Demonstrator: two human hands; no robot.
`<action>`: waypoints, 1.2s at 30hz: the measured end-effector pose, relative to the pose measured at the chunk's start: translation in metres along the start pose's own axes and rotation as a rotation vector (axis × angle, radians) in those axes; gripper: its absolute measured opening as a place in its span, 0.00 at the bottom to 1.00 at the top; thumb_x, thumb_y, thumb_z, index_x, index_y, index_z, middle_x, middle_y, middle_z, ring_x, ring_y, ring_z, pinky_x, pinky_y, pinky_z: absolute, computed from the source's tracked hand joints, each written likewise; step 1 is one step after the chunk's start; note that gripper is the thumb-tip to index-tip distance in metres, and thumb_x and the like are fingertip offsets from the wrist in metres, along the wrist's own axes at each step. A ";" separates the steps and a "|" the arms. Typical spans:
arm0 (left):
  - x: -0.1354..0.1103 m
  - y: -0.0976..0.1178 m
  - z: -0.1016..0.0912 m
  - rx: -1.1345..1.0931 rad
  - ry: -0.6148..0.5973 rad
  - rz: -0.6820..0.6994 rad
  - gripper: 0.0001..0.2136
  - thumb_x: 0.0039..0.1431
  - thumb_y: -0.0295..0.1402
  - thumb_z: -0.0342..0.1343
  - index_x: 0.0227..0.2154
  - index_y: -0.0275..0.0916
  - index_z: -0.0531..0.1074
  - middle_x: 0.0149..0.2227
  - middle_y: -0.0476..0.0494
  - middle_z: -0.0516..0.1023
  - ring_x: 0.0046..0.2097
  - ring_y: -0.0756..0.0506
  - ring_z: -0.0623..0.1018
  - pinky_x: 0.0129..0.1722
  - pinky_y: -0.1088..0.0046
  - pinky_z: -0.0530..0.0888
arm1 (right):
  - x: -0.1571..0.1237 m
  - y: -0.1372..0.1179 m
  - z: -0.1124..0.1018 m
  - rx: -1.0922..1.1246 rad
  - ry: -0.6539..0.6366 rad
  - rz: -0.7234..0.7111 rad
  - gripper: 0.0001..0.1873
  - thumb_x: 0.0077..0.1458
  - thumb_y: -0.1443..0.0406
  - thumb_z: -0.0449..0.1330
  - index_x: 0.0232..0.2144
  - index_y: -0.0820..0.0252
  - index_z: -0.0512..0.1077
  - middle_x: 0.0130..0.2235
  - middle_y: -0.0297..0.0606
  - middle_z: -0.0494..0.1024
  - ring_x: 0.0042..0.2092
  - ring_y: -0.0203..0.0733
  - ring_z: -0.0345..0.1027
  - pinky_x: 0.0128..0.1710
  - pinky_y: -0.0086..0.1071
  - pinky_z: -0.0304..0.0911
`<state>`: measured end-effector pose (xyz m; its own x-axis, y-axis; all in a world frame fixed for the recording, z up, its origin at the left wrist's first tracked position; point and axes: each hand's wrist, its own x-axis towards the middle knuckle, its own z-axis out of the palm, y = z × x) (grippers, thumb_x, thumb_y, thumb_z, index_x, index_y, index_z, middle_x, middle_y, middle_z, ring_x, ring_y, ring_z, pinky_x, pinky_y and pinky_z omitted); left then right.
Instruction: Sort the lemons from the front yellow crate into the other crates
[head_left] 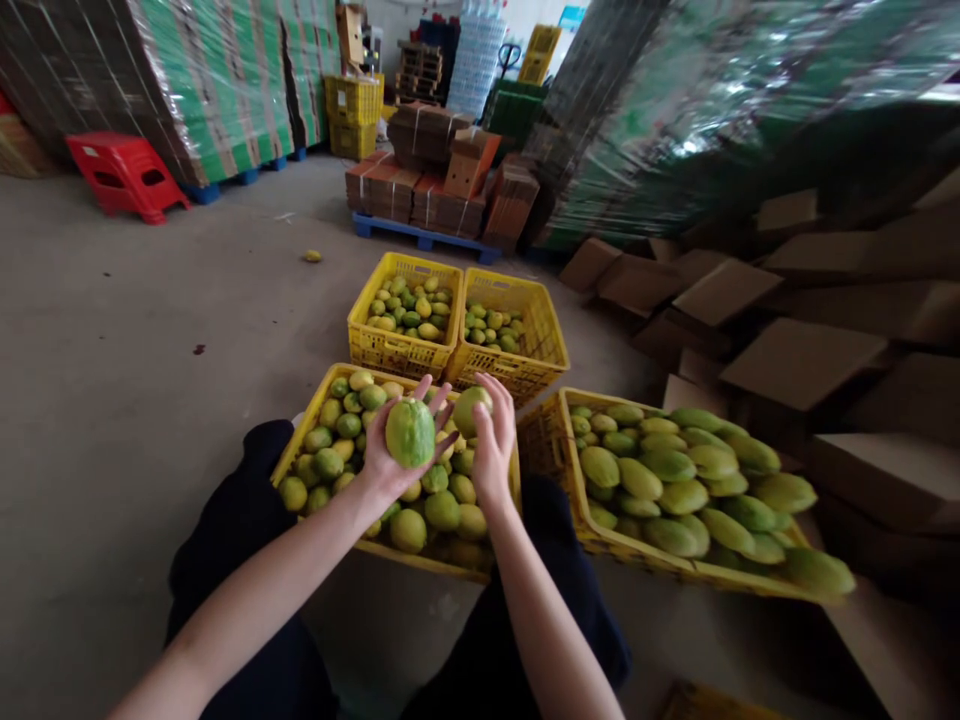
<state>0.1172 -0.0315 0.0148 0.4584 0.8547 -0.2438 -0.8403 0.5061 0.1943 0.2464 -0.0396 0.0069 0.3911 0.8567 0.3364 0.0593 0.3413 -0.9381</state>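
My left hand is palm up and holds a round green fruit above the nearest yellow crate. My right hand is closed around a second, paler green fruit just to the right of the first. Both hands hover over that crate, which is heaped with green and yellow fruit. My knees in dark trousers sit on either side of it.
Two more yellow crates of small fruit stand just beyond. A crate of large green mangoes lies at the right. Flat cardboard boxes pile up right, a red stool stands far left, wrapped pallets behind.
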 end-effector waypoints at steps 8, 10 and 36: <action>0.011 -0.019 -0.041 0.164 0.350 0.200 0.07 0.59 0.34 0.59 0.40 0.45 0.76 0.39 0.44 0.81 0.52 0.37 0.80 0.50 0.61 0.77 | -0.029 0.012 0.014 -0.333 -0.510 -0.236 0.35 0.49 0.47 0.68 0.57 0.49 0.74 0.60 0.46 0.77 0.68 0.67 0.59 0.71 0.66 0.29; 0.014 -0.016 -0.048 0.157 0.337 0.311 0.04 0.58 0.33 0.59 0.37 0.46 0.75 0.38 0.47 0.81 0.54 0.39 0.80 0.52 0.63 0.76 | -0.028 0.009 0.015 -0.367 -0.541 -0.287 0.39 0.45 0.49 0.71 0.58 0.52 0.72 0.56 0.48 0.80 0.66 0.69 0.62 0.70 0.69 0.27; 0.002 0.017 -0.007 1.026 0.150 0.889 0.22 0.64 0.41 0.43 0.21 0.40 0.75 0.27 0.43 0.81 0.37 0.43 0.81 0.44 0.68 0.76 | -0.016 0.005 0.007 -0.306 -0.258 -0.188 0.32 0.44 0.49 0.74 0.46 0.52 0.68 0.42 0.36 0.81 0.40 0.47 0.77 0.43 0.41 0.75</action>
<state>0.1018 -0.0224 0.0110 -0.2099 0.9465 0.2450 -0.2113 -0.2886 0.9339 0.2342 -0.0493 -0.0031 0.1075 0.8724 0.4769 0.3916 0.4037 -0.8268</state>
